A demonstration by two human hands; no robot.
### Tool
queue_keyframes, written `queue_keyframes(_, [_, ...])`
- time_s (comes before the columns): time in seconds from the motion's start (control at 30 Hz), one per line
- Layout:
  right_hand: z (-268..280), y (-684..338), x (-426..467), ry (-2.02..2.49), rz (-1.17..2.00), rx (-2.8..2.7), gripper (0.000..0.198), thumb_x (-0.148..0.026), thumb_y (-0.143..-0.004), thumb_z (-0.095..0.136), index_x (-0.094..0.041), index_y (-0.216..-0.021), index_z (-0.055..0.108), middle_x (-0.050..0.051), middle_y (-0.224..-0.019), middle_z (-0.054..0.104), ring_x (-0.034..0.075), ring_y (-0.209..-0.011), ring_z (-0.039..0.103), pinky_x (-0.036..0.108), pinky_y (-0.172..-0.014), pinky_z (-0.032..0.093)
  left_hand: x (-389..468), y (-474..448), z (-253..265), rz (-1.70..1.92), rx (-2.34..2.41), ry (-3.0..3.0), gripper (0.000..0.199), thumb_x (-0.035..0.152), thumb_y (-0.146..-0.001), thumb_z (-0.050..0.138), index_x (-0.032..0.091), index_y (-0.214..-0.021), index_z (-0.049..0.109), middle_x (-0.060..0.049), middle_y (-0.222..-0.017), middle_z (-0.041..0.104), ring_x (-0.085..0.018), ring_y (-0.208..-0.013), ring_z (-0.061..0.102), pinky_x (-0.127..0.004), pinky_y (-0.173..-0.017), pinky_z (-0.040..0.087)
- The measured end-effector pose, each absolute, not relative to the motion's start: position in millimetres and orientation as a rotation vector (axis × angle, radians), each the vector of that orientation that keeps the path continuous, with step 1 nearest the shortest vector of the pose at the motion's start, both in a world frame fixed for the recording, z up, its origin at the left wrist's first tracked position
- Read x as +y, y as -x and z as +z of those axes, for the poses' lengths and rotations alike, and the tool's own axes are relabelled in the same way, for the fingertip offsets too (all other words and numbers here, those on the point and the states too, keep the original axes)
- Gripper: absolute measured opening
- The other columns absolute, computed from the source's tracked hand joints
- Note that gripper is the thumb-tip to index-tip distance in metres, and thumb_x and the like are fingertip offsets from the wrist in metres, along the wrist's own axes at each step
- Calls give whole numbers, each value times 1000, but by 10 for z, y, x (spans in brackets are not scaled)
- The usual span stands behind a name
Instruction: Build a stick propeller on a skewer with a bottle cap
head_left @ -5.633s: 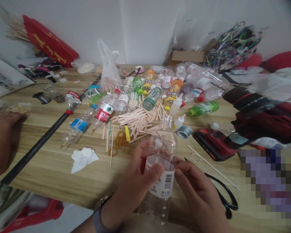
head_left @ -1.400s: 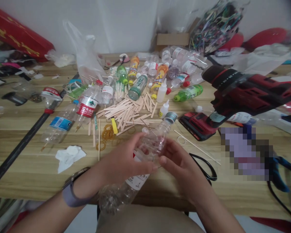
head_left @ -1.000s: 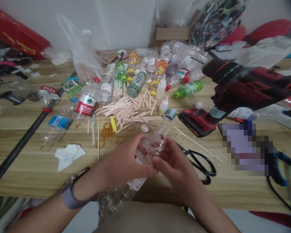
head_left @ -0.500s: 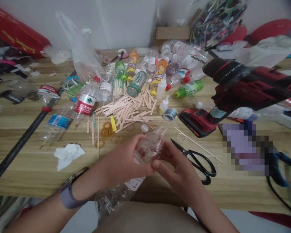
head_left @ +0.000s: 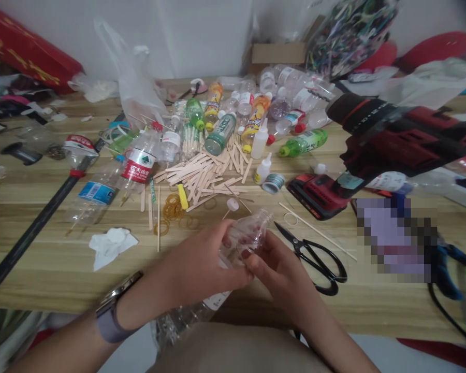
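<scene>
Leaning, no longer upright, the clear bottle point(head_left: 245, 234) lets both hands reach its top end: left hand point(head_left: 198, 261) curls fingers round it, right hand point(head_left: 281, 267) touches its side, can't tell if pinching

A red-and-black power drill point(head_left: 402, 137) stands on its battery near a roll of tape point(head_left: 273, 183) on the wooden table point(head_left: 384, 311). Leftward, a crumpled white tissue point(head_left: 113, 247) and a black spool point(head_left: 22, 154) flank a long dark bar point(head_left: 33, 231). By the wall point(head_left: 205, 36), a cardboard box point(head_left: 278, 53) sits beside a bag of multicoloured strips point(head_left: 347, 39).
</scene>
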State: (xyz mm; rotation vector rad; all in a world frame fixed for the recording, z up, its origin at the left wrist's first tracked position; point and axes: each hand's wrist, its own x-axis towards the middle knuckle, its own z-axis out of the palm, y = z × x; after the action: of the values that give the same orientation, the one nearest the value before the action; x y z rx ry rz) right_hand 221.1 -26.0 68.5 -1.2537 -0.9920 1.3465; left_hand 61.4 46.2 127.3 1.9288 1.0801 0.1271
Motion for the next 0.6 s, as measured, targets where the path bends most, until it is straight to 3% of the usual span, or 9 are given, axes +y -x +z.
queue_keyframes(0.23, [705,-2171,-277,1162,1575,-814,49,-47,-73,75,-23,-111,56,7,-99,72,25,-91,68,38,-80,54,435,-600,1224,88,1098,-1978,63,43,-73,69,29,-132,53,-7,-117,68,-34,-101,65,-44,-82,52])
queue_keyframes(0.43, [647,-2142,-275,1276,1403,-843,42,-43,-73,74,-22,-106,56,8,-98,70,25,-89,68,38,-77,54,404,-575,1207,54,1056,-1959,91,57,-69,73,25,-147,36,-14,-136,58,-39,-119,57,-51,-94,47])
queue_keyframes(0.6, [646,-2176,-292,1213,1383,-924,56,-58,-73,73,-21,-111,57,11,-106,69,27,-94,67,39,-81,53,433,-600,1256,25,1082,-1967,71,50,-76,67,26,-139,45,-10,-121,66,-35,-105,64,-43,-81,51])
